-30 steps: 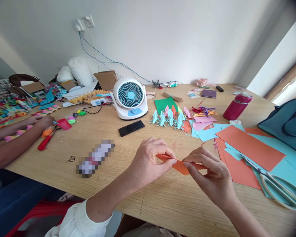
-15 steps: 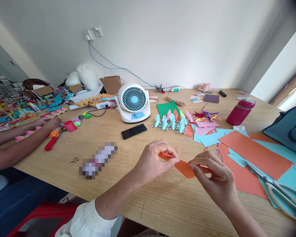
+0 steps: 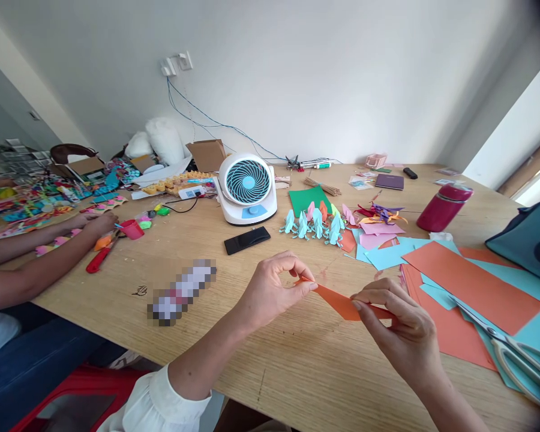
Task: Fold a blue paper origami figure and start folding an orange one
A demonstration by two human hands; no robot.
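Note:
A folded strip of orange paper (image 3: 337, 300) is held just above the wooden table (image 3: 297, 366) between both my hands. My left hand (image 3: 274, 291) pinches its left tip with thumb and forefinger. My right hand (image 3: 398, 327) pinches the right end, fingers closed around it. Sheets of orange paper (image 3: 472, 285) and light blue paper (image 3: 387, 255) lie to the right, with large scissors (image 3: 513, 348) on top of them.
A small white fan (image 3: 247, 187), a black phone (image 3: 246, 239), several blue paper frogs (image 3: 312, 225), a red bottle (image 3: 443, 207) and a teal bag (image 3: 528, 240) stand further back. Another person's arms (image 3: 40, 252) work at the left beside a red cutter (image 3: 98, 259) and colourful craft pieces.
My hands have drawn apart along the orange strip, the left sliding to its left tip. The view has shifted slightly upward.

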